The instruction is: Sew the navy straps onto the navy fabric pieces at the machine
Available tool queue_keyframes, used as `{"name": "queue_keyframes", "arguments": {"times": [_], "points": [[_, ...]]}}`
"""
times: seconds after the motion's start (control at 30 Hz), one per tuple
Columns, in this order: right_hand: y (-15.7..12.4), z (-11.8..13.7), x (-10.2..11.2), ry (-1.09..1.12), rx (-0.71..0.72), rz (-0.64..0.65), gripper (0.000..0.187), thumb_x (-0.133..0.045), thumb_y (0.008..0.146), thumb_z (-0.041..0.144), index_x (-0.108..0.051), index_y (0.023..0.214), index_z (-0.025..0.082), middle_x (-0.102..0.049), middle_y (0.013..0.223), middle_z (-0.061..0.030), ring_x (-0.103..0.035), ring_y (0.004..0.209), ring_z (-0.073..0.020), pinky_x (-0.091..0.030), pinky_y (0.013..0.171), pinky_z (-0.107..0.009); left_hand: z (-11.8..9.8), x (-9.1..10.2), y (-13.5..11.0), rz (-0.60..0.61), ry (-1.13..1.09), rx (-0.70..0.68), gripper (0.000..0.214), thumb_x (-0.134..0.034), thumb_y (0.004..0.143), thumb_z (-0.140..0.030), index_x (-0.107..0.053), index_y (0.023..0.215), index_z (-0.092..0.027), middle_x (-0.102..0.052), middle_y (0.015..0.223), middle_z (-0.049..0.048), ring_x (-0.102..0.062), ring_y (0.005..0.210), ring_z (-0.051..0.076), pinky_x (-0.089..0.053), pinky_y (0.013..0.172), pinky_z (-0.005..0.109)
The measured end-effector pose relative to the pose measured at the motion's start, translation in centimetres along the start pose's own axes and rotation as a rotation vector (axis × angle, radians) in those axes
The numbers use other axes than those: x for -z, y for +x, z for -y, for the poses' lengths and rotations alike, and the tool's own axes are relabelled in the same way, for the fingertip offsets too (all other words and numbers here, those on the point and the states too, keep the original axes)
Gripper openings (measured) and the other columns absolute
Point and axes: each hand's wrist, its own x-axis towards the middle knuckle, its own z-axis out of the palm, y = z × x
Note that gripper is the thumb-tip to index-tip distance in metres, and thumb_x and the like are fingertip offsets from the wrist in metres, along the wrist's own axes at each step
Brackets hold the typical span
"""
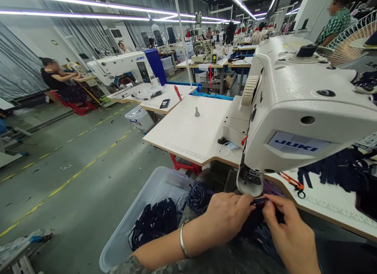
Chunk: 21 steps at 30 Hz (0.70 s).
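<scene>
My left hand, with a silver bangle at the wrist, is closed on a dark navy fabric piece just below the presser foot of a white Juki sewing machine. My right hand pinches the same navy piece from the right, fingers pressed together. Both hands meet at the machine's needle end, at the front edge of the white table. More navy fabric lies bunched under my hands.
A clear plastic bin with dark strips stands on the floor at my left. Navy pieces and orange snips lie on the table to the right. Other Juki machines and seated workers fill the hall; a grey aisle with yellow lines runs left.
</scene>
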Motion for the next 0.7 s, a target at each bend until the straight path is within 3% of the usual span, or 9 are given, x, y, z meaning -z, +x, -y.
{"name": "queue_keyframes", "arguments": {"times": [0.1,0.2,0.33,0.43,0.5,0.6,0.7], "points": [[0.0,0.4,0.2,0.016,-0.131,-0.025,0.024,-0.047,0.093,0.043,-0.062,0.095,0.025,-0.073,0.082,-0.0014,-0.070,0.063,-0.0164,-0.051,0.050,-0.021,0.0,0.1,-0.1,0.001,-0.015,-0.021,0.021,-0.037,0.102,-0.027,-0.049,0.116,-0.017,-0.062,0.067,-0.0031,-0.057,0.056,0.013,-0.037,0.051,0.024],[0.1,0.5,0.4,0.067,-0.131,0.036,0.021,-0.045,0.095,0.039,-0.060,0.101,0.025,-0.071,0.088,-0.0009,-0.068,0.070,-0.0153,-0.052,0.056,-0.020,0.4,0.3,-0.3,-0.026,-0.035,-0.058,0.018,-0.040,0.101,-0.025,-0.056,0.108,-0.019,-0.062,0.066,-0.0026,-0.058,0.057,0.012,-0.037,0.053,0.022],[0.0,-0.7,0.7,0.129,0.118,0.126,0.024,-0.048,0.095,0.039,-0.058,0.111,0.025,-0.066,0.095,-0.0037,-0.068,0.077,-0.0158,-0.053,0.055,-0.020,0.7,1.1,-0.2,0.079,-0.080,0.011,0.022,-0.042,0.100,-0.027,-0.061,0.096,-0.017,-0.065,0.068,-0.0003,-0.061,0.059,0.013,-0.038,0.054,0.021],[-0.5,-1.4,0.6,0.106,0.343,0.279,0.020,-0.048,0.096,0.038,-0.063,0.105,0.026,-0.065,0.099,-0.0046,-0.066,0.086,-0.0175,-0.056,0.070,-0.024,0.5,1.7,0.1,0.220,-0.096,0.076,0.022,-0.044,0.099,-0.026,-0.061,0.087,-0.018,-0.067,0.069,-0.0003,-0.063,0.060,0.014,-0.038,0.052,0.021],[-0.9,-1.6,0.4,0.131,0.368,0.322,0.020,-0.047,0.097,0.032,-0.065,0.100,0.024,-0.066,0.095,-0.0047,-0.066,0.086,-0.0176,-0.055,0.077,-0.027,0.6,1.6,0.2,0.290,-0.092,0.072,0.022,-0.047,0.098,-0.025,-0.060,0.081,-0.018,-0.066,0.069,-0.0006,-0.063,0.062,0.014,-0.041,0.055,0.022],[-1.2,-2.1,0.1,0.269,0.237,0.347,0.023,-0.050,0.096,0.035,-0.070,0.092,0.024,-0.069,0.087,-0.0031,-0.067,0.077,-0.0162,-0.056,0.072,-0.024,1.4,0.7,0.2,0.273,-0.062,0.049,0.019,-0.048,0.098,-0.023,-0.061,0.085,-0.017,-0.067,0.079,0.0016,-0.065,0.076,0.017,-0.048,0.078,0.030],[-1.4,-3.2,-0.5,0.402,-0.112,0.472,0.027,-0.058,0.090,0.045,-0.075,0.087,0.025,-0.073,0.086,-0.0025,-0.070,0.075,-0.0182,-0.057,0.061,-0.021,2.5,-0.3,-0.3,0.175,-0.077,0.200,0.018,-0.047,0.099,-0.022,-0.061,0.105,-0.012,-0.067,0.104,0.0118,-0.062,0.102,0.023,-0.042,0.099,0.045]]}}
